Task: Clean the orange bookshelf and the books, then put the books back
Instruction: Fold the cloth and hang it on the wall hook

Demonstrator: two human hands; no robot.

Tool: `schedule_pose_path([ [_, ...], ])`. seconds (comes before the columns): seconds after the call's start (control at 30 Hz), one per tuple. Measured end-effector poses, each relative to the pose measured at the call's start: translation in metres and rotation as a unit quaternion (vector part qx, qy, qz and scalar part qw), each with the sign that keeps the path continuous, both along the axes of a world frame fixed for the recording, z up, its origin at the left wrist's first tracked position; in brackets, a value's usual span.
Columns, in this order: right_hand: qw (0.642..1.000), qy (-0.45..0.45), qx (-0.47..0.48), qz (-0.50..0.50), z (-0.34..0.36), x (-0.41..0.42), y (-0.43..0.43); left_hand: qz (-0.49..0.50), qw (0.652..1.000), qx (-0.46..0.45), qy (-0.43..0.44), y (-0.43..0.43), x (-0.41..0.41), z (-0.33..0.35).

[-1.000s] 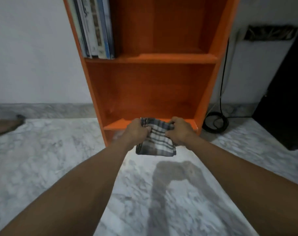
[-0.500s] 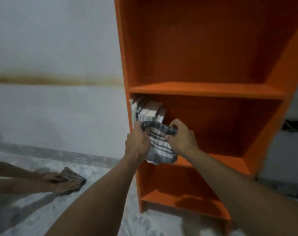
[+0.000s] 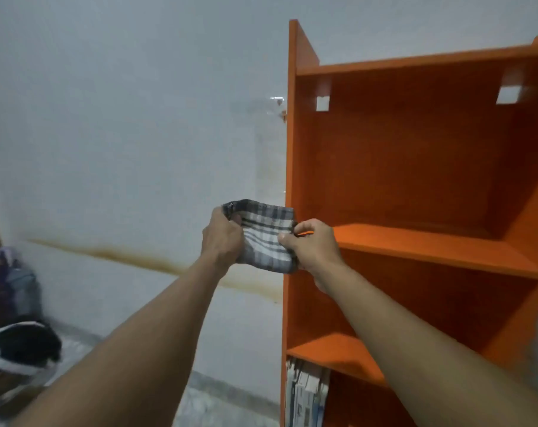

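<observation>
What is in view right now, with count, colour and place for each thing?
bookshelf: one, orange, right, against the wall
books: several, pale, upright in a lower compartment
cloth: one, grey-white checked, before the bookshelf's left edge
stain: one, brown, streak across the wall
bundle: one, black and white, floor, lower left
left hand: one, grips the cloth's left side
right hand: one, pinches the cloth's right side

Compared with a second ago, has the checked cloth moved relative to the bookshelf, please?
Yes: against the bookshelf, the cloth has risen from the bottom shelf to above the books.
</observation>
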State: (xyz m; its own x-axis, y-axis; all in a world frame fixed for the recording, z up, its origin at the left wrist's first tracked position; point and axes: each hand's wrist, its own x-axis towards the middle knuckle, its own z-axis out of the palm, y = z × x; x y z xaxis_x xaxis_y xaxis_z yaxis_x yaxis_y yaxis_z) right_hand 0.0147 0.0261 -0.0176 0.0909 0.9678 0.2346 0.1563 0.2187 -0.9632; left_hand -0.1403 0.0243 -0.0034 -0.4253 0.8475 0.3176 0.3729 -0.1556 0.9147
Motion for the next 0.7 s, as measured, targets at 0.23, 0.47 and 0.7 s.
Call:
schedule_pose_path([
  [0.23, 0.986, -0.016, -0.042, 0.159, 0.09, -0.036, -0.016, -0.008, 0.998, 0.057, 0.014, -0.004, -0.052, 0.094],
  [0.47, 0.992, -0.053, 0.098, 0.061, 0.109, -0.068, 0.008, -0.05, 0.998, 0.019, -0.033, 0.023, -0.079, 0.101],
  [0.7, 0.989, -0.089, 0.12, 0.022, 0.126, -0.074, 0.063, -0.178, 0.977, -0.024, -0.116, 0.072, -0.073, 0.092],
])
